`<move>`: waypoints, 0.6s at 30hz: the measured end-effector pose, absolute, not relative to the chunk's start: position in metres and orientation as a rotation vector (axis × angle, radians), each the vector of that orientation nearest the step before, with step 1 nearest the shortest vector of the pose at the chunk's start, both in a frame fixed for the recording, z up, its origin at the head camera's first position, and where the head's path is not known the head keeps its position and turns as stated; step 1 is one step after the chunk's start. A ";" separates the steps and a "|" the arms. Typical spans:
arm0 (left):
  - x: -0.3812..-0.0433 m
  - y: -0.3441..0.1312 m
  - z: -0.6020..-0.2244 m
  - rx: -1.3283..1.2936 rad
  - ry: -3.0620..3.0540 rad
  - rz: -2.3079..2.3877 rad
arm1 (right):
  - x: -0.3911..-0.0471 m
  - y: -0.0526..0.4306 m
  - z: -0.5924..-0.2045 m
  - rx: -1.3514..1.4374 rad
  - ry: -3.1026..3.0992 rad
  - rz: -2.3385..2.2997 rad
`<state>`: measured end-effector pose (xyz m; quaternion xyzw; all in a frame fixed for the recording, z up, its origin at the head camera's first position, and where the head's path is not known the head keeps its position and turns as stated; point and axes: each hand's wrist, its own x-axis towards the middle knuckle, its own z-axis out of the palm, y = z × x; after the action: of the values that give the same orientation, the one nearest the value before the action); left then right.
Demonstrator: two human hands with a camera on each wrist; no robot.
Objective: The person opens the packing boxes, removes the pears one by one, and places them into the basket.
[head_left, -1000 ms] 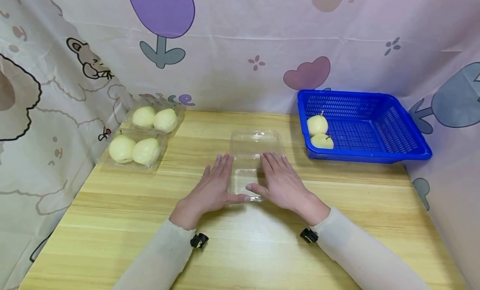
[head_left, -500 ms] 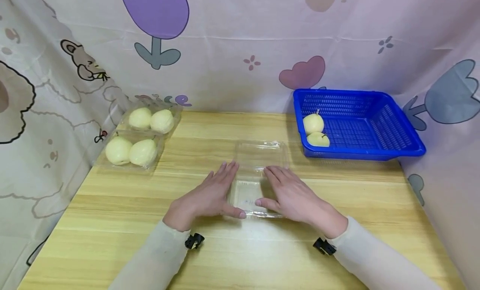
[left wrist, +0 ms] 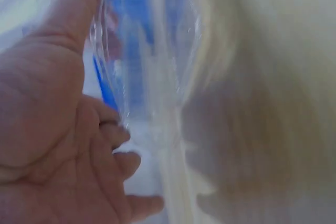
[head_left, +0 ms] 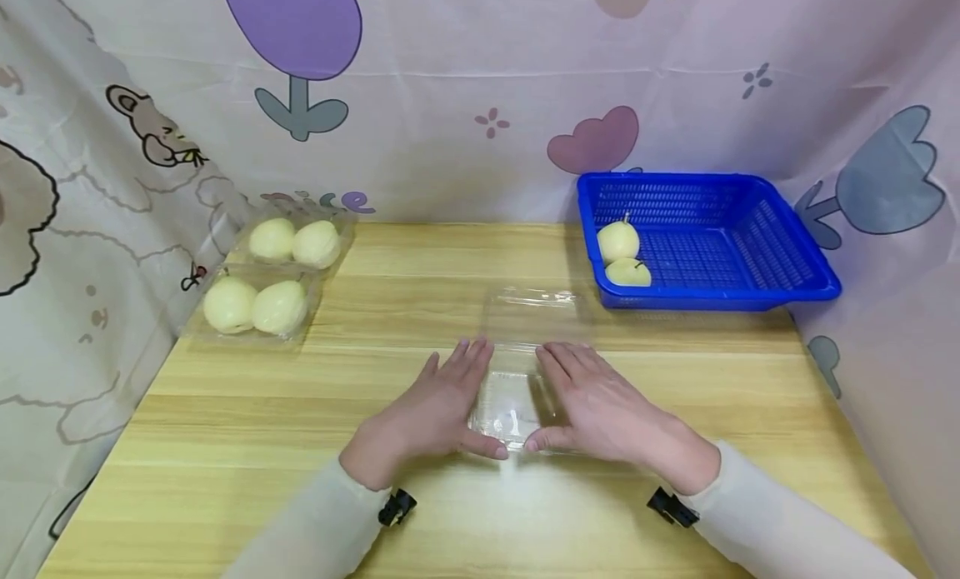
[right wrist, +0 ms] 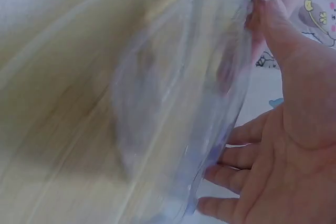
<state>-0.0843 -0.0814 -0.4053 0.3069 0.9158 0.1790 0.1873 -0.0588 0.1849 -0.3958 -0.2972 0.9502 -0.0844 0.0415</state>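
Note:
A clear plastic clamshell box (head_left: 510, 404) lies on the table with its lid (head_left: 536, 312) folded back, away from me. Along its left side rests my left hand (head_left: 431, 412), fingers extended and the thumb at the front edge. My right hand (head_left: 615, 408) lies along the opposite side in the same way, its thumb also near the front edge. In the left wrist view, the fingers (left wrist: 128, 165) reach beside the see-through wall. The right wrist view has the box (right wrist: 178, 103) next to the fingertips (right wrist: 210, 174); it is blurred. No fruit shows inside the box.
At the back right stands a blue plastic basket (head_left: 720, 291) with two pale yellow pears (head_left: 618, 242) at its left end. Two clear boxes, each with two pears (head_left: 279, 308), sit at the back left. A patterned cloth (head_left: 420, 104) hangs behind the wooden table (head_left: 247, 446).
Both hands and the clamshell box have moved toward me and a little to the right. The head view has shifted slightly. The basket and the filled boxes stay in place.

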 end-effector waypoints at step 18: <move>-0.068 -0.058 -0.403 0.986 2.527 0.463 | -0.038 0.195 -0.366 -0.691 2.746 -0.036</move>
<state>-0.0683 -0.0581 -0.4029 0.3516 0.9009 0.1652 0.1934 -0.0384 0.1949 -0.3659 -0.2410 0.9581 -0.0126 0.1542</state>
